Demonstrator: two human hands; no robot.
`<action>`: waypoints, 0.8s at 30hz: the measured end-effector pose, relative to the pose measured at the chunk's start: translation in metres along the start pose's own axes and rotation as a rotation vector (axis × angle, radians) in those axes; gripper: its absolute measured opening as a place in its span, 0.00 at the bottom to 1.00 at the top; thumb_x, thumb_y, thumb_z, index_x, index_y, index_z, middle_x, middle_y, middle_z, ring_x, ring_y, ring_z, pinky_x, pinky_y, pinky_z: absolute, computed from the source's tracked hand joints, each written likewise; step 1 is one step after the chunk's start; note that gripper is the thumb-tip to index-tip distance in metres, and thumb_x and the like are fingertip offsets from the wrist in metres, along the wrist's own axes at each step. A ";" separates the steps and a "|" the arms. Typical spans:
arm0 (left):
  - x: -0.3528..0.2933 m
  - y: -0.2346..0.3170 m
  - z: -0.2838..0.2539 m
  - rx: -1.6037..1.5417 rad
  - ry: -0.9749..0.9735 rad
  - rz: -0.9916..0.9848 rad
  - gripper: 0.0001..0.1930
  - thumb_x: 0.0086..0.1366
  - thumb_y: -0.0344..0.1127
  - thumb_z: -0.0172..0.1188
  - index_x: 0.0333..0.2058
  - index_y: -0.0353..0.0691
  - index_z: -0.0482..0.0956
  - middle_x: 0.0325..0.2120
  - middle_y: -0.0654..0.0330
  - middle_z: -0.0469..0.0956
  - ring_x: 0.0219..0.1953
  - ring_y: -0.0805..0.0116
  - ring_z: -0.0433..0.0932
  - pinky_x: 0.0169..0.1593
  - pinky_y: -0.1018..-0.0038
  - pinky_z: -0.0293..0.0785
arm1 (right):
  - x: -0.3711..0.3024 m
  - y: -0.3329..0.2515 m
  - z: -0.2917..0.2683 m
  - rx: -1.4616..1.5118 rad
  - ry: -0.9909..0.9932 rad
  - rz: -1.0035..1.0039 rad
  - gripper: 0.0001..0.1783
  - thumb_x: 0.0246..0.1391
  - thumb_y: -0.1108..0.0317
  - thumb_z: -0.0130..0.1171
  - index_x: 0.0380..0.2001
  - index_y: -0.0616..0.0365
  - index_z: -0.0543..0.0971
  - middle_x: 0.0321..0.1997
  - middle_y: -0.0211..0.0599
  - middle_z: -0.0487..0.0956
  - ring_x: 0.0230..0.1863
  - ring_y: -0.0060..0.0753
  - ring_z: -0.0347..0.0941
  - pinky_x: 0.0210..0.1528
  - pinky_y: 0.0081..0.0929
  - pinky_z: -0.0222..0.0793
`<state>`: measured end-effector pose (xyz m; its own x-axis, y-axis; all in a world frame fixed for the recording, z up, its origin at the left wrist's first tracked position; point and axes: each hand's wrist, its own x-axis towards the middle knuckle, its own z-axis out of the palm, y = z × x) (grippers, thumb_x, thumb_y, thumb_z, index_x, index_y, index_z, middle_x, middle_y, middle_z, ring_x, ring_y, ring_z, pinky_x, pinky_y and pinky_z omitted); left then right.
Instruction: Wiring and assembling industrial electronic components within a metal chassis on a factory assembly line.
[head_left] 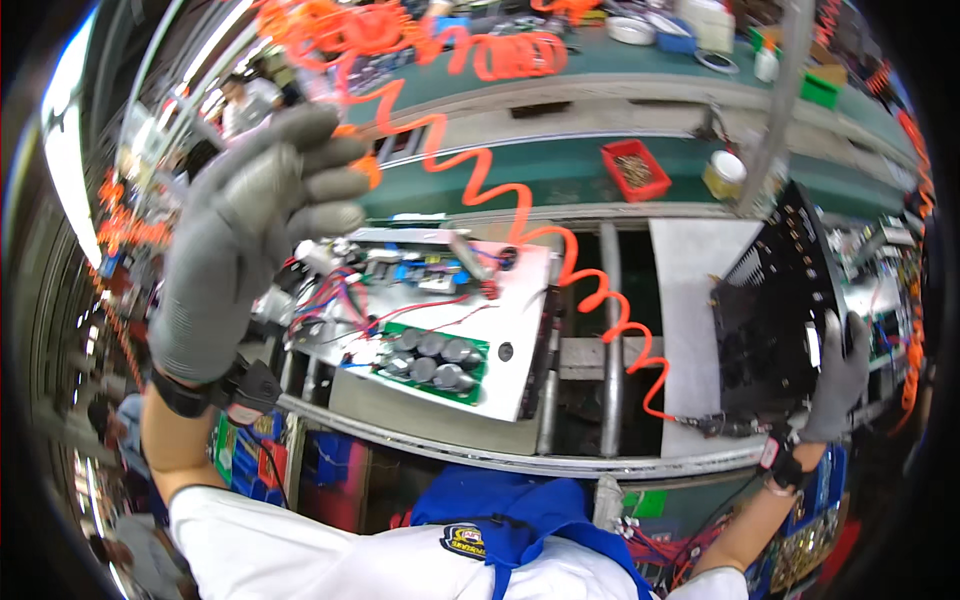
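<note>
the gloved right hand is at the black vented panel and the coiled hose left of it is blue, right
Only the colour is wrong: the head view shows an orange coiled hose left of the black vented panel, where the gloved right hand is.

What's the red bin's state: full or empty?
Not empty: small brass-coloured pieces lie inside the red bin. Whether full, cannot tell.

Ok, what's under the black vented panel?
A white sheet shows left of the black vented panel by the right hand, seemingly running under it. Whatever lies directly beneath the panel is covered.
</note>
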<state>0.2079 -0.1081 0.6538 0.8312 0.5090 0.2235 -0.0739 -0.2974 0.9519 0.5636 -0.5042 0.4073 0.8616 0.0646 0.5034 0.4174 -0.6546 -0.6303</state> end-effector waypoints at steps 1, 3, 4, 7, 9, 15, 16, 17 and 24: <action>-0.029 -0.015 -0.022 0.072 0.195 0.044 0.26 0.75 0.39 0.51 0.62 0.24 0.64 0.54 0.43 0.75 0.51 0.61 0.80 0.52 0.70 0.80 | -0.001 -0.005 0.000 -0.007 -0.020 -0.005 0.27 0.64 0.57 0.61 0.57 0.67 0.74 0.54 0.44 0.79 0.54 0.36 0.74 0.60 0.30 0.65; -0.077 -0.045 -0.089 0.075 0.409 -0.012 0.24 0.74 0.38 0.51 0.61 0.25 0.65 0.53 0.46 0.76 0.50 0.62 0.81 0.50 0.71 0.81 | -0.013 -0.020 0.002 -0.033 -0.036 -0.026 0.27 0.65 0.56 0.60 0.58 0.67 0.74 0.55 0.44 0.79 0.55 0.36 0.73 0.60 0.30 0.65; -0.099 -0.062 -0.119 0.070 0.505 -0.009 0.23 0.74 0.36 0.52 0.61 0.26 0.66 0.52 0.47 0.76 0.50 0.63 0.81 0.50 0.72 0.81 | -0.016 -0.028 0.004 -0.031 -0.032 -0.004 0.28 0.64 0.55 0.61 0.58 0.67 0.74 0.56 0.46 0.79 0.56 0.37 0.74 0.61 0.31 0.65; -0.154 -0.122 -0.210 0.287 0.830 -0.007 0.22 0.71 0.35 0.57 0.59 0.28 0.70 0.52 0.50 0.77 0.48 0.66 0.80 0.49 0.76 0.79 | -0.032 -0.049 0.010 -0.015 -0.051 -0.008 0.28 0.64 0.55 0.61 0.57 0.68 0.74 0.56 0.47 0.79 0.55 0.38 0.74 0.61 0.32 0.65; -0.175 -0.165 -0.260 0.571 1.018 -0.125 0.26 0.67 0.36 0.64 0.59 0.30 0.71 0.52 0.52 0.78 0.48 0.66 0.80 0.52 0.74 0.78 | -0.040 -0.062 0.019 0.026 -0.071 -0.013 0.28 0.65 0.55 0.60 0.57 0.68 0.74 0.56 0.46 0.79 0.55 0.37 0.74 0.61 0.32 0.65; -0.199 -0.276 -0.314 0.559 0.956 -0.231 0.33 0.61 0.38 0.71 0.61 0.30 0.69 0.55 0.50 0.76 0.55 0.62 0.76 0.60 0.68 0.72 | -0.070 -0.100 0.033 -0.030 -0.132 -0.050 0.27 0.66 0.53 0.57 0.55 0.67 0.75 0.49 0.44 0.80 0.49 0.33 0.74 0.56 0.29 0.67; -0.199 -0.280 -0.318 0.408 0.909 -0.197 0.32 0.62 0.35 0.69 0.63 0.33 0.68 0.55 0.53 0.76 0.54 0.65 0.76 0.60 0.71 0.71 | -0.075 -0.106 0.033 -0.015 -0.128 -0.058 0.26 0.66 0.53 0.57 0.54 0.68 0.75 0.49 0.44 0.80 0.48 0.33 0.74 0.55 0.29 0.67; -0.195 -0.286 -0.323 0.451 0.847 -0.205 0.32 0.62 0.33 0.68 0.63 0.33 0.68 0.54 0.54 0.76 0.54 0.66 0.76 0.60 0.72 0.71 | -0.080 -0.110 0.036 0.026 -0.132 -0.078 0.26 0.67 0.54 0.57 0.54 0.68 0.75 0.48 0.44 0.80 0.48 0.33 0.74 0.55 0.29 0.67; -0.188 -0.316 -0.355 -0.010 0.441 -0.160 0.30 0.61 0.26 0.61 0.63 0.35 0.69 0.49 0.60 0.79 0.50 0.75 0.77 0.55 0.76 0.72 | -0.098 -0.137 0.051 -0.094 -0.128 -0.007 0.28 0.65 0.53 0.60 0.54 0.70 0.76 0.49 0.43 0.81 0.49 0.32 0.74 0.55 0.28 0.68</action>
<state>-0.1211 0.1772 0.3851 0.5193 0.8432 0.1390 0.0292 -0.1800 0.9832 0.4364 -0.3819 0.4141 0.8912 0.1609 0.4242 0.3997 -0.7209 -0.5662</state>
